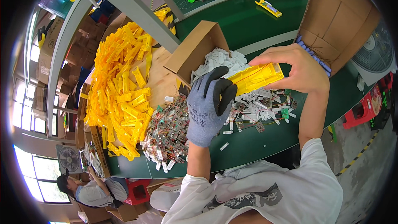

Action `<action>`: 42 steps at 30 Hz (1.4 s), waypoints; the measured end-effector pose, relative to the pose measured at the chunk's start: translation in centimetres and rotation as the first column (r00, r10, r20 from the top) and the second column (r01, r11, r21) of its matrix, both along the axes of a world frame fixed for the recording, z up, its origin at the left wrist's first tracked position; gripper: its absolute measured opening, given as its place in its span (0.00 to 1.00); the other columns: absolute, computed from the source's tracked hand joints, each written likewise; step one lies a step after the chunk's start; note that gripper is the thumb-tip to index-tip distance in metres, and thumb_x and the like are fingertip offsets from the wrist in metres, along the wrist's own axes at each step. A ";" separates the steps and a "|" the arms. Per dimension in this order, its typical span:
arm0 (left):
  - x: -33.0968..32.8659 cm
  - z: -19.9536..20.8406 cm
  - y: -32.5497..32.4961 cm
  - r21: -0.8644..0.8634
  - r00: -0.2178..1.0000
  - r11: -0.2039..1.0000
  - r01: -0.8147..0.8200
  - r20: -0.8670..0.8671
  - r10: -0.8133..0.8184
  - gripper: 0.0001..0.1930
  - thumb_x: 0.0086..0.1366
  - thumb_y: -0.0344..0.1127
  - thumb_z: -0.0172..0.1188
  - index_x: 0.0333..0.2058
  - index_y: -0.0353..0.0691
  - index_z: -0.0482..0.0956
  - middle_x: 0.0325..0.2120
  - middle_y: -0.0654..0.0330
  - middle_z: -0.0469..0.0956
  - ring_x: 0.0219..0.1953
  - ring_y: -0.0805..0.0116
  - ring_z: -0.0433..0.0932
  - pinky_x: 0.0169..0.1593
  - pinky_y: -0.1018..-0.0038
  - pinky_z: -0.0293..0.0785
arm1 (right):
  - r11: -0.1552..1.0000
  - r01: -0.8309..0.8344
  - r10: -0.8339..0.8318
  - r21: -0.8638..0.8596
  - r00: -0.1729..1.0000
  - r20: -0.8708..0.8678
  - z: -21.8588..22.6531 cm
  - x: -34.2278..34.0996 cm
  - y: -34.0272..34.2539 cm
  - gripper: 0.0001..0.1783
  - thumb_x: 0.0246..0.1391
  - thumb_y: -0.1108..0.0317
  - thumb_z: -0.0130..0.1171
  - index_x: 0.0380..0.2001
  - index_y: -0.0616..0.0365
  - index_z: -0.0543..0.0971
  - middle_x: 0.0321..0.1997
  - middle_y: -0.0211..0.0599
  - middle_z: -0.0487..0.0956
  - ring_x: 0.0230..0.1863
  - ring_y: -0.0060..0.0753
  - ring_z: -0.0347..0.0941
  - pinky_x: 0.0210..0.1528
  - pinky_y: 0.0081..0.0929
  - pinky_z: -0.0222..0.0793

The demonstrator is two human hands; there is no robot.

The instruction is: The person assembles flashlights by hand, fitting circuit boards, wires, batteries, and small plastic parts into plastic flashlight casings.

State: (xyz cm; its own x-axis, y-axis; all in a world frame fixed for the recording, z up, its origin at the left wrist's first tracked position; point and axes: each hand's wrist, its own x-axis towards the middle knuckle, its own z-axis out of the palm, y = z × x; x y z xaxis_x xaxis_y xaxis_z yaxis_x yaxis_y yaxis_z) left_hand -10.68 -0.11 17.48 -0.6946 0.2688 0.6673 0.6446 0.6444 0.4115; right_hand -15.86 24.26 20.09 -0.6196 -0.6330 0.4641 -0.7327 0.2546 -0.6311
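My left hand (207,110), in a grey glove with black fingertips, grips the left end of a yellow plastic shell (257,78). My bare right hand (304,68) holds its right end between thumb and fingers. The shell's ribbed, hollow inside faces me, tilted, above the bench. Below it lie small white plastic pieces (257,99) mixed with circuit boards. Beside my left wrist spreads a heap of wired circuit boards (166,126). Just beyond my hands, a cardboard box (192,49) holds white plastic parts (219,60).
A big pile of yellow shells (118,87) covers the left side. At right stands a large open carton (338,25) with blue cylinders (313,54). Across the green belt (240,20) lies another yellow shell (269,8). A metal post (134,10) rises at left; another person (97,191) sits lower left.
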 end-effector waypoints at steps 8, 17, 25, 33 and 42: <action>0.9 0.3 0.1 0.116 0.998 0.992 0.052 0.023 -0.055 0.06 0.56 0.22 0.57 0.33 0.38 0.74 0.42 0.51 0.79 0.48 0.52 0.76 0.57 0.61 0.67 | 0.996 -0.024 0.020 -0.081 0.999 -0.042 0.3 0.5 0.7 0.28 0.36 0.70 0.73 0.46 0.56 0.80 0.43 0.38 0.82 0.43 0.37 0.78 0.47 0.27 0.72; 1.4 0.4 -0.2 0.283 0.991 0.959 -0.002 -0.127 0.039 0.08 0.51 0.20 0.62 0.30 0.38 0.76 0.34 0.51 0.81 0.33 0.60 0.80 0.39 0.72 0.75 | 0.986 -0.048 0.039 -0.161 0.998 -0.055 0.6 0.6 -1.0 0.28 0.36 0.69 0.74 0.45 0.56 0.80 0.43 0.37 0.82 0.43 0.34 0.78 0.46 0.25 0.71; 1.9 1.0 -0.9 0.266 0.937 0.938 -0.224 -0.205 0.282 0.10 0.47 0.23 0.68 0.28 0.39 0.77 0.32 0.54 0.82 0.31 0.61 0.80 0.38 0.71 0.76 | 0.959 0.120 -0.175 -0.257 0.964 -0.200 -0.1 1.2 -3.4 0.21 0.41 0.71 0.68 0.44 0.60 0.81 0.52 0.41 0.78 0.48 0.35 0.76 0.49 0.27 0.71; 2.4 0.7 -0.6 0.268 0.907 0.935 -0.231 -0.288 0.306 0.12 0.43 0.24 0.69 0.28 0.40 0.78 0.31 0.56 0.82 0.30 0.59 0.80 0.37 0.71 0.76 | 0.929 0.190 -0.248 -0.318 0.957 -0.153 -0.3 2.1 -4.8 0.17 0.44 0.74 0.65 0.41 0.63 0.82 0.50 0.45 0.77 0.52 0.38 0.73 0.55 0.31 0.67; 3.1 0.4 -1.7 0.325 0.911 0.923 -0.205 -0.282 0.301 0.12 0.42 0.26 0.69 0.28 0.40 0.78 0.31 0.55 0.82 0.30 0.58 0.80 0.34 0.70 0.76 | 0.889 0.085 -0.140 -0.450 0.986 -0.092 -0.9 2.6 -6.4 0.15 0.44 0.75 0.65 0.38 0.65 0.83 0.48 0.52 0.78 0.57 0.50 0.69 0.61 0.43 0.62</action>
